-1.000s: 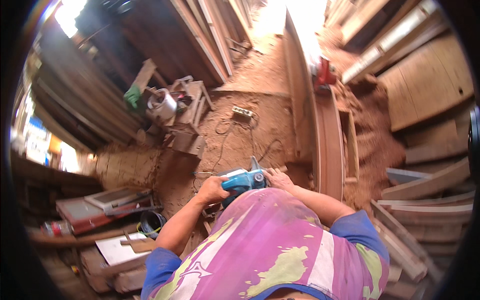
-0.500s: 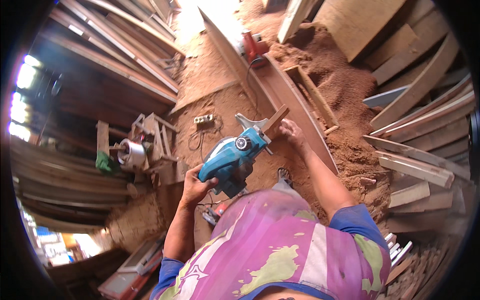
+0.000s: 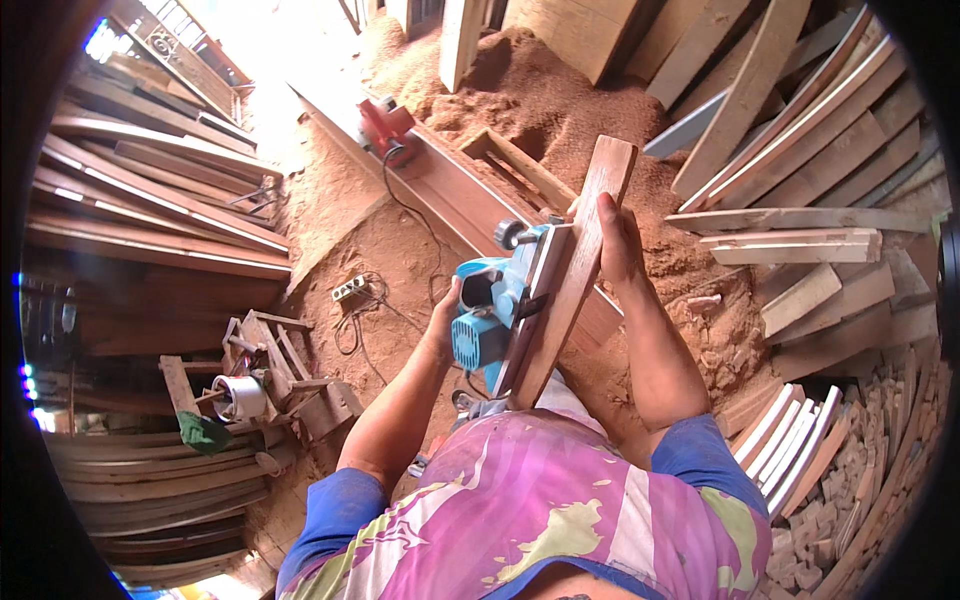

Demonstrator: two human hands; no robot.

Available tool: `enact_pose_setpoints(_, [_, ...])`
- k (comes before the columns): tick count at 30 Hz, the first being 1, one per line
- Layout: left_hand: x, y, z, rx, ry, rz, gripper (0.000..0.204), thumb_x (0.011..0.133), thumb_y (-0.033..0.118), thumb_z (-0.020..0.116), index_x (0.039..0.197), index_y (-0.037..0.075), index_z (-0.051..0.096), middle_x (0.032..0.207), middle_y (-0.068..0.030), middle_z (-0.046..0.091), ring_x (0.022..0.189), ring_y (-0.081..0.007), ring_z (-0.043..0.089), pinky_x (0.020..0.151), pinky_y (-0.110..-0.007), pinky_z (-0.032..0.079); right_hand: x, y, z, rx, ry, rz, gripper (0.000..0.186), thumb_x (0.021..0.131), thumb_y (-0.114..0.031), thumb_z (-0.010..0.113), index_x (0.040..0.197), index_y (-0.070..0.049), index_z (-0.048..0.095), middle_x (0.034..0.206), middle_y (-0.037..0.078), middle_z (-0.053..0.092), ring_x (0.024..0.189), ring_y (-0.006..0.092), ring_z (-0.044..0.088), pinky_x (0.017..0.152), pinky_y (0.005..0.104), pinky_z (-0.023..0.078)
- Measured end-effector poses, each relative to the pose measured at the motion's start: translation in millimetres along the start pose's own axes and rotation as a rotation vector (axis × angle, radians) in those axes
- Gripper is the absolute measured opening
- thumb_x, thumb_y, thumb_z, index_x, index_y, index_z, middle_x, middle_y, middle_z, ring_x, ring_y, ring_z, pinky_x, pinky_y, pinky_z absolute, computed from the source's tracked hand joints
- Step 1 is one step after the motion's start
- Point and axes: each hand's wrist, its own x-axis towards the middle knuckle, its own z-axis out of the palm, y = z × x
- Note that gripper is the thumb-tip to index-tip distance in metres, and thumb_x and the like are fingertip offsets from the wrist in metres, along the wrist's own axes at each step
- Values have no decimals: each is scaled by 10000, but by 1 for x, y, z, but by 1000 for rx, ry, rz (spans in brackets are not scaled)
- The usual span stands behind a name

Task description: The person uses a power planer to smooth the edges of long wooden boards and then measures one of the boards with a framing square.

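My left hand [image 3: 446, 312] grips the rear handle side of a blue electric hand planer [image 3: 482, 338] in front of my body. The planer is tipped on its side, its long flat sole facing right. Fingers of my right hand [image 3: 620, 242] wrap round a rough brown wooden board [image 3: 598, 230], with the thumb along its face. The board stands slanted, its lower end near my shirt, and runs alongside the planer's sole. Whether board and sole touch, I cannot tell. Part of my left hand's fingers is hidden behind the planer.
A red power tool [image 3: 388, 134] with a cord sits on a long plank [image 3: 450, 195] ahead. Reddish sawdust [image 3: 540, 85] is heaped beyond it. A white power strip [image 3: 349, 288] with cables lies on the floor at left. Stacked timber [image 3: 800, 245] lines the right side.
The planer has been turned over onto its side. My right hand has raised the board and brought it upright beside the sole. The view has swung to the right.
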Motion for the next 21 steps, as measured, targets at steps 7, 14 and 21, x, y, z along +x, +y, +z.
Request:
enact_pose_setpoints(7, [62, -58, 21, -46, -34, -234, 900, 810, 787, 321, 1269, 34, 504, 1259, -128, 558, 1155, -277, 511, 1027, -444, 333, 35, 7, -43, -578, 115, 382, 681, 846, -665, 395, 898, -55, 693, 818, 163, 678, 855, 312, 647, 761, 387, 479])
enact_pose_setpoints(14, [72, -86, 39, -191, -83, -440, 944, 798, 812, 272, 1373, 73, 394, 1371, -137, 452, 1252, -291, 441, 1052, -481, 328, 58, 43, -60, -836, -127, 342, 690, 797, -722, 418, 898, -110, 722, 803, 171, 687, 840, 337, 657, 752, 425, 489])
enact_pose_setpoints(21, [145, -46, 23, 483, 90, 246, 680, 979, 552, 209, 1237, 11, 529, 1243, -148, 556, 1199, -261, 473, 1028, -451, 326, 69, 36, -57, -831, -166, 329, 740, 773, -740, 426, 927, -79, 722, 826, 226, 678, 883, 386, 652, 796, 453, 487])
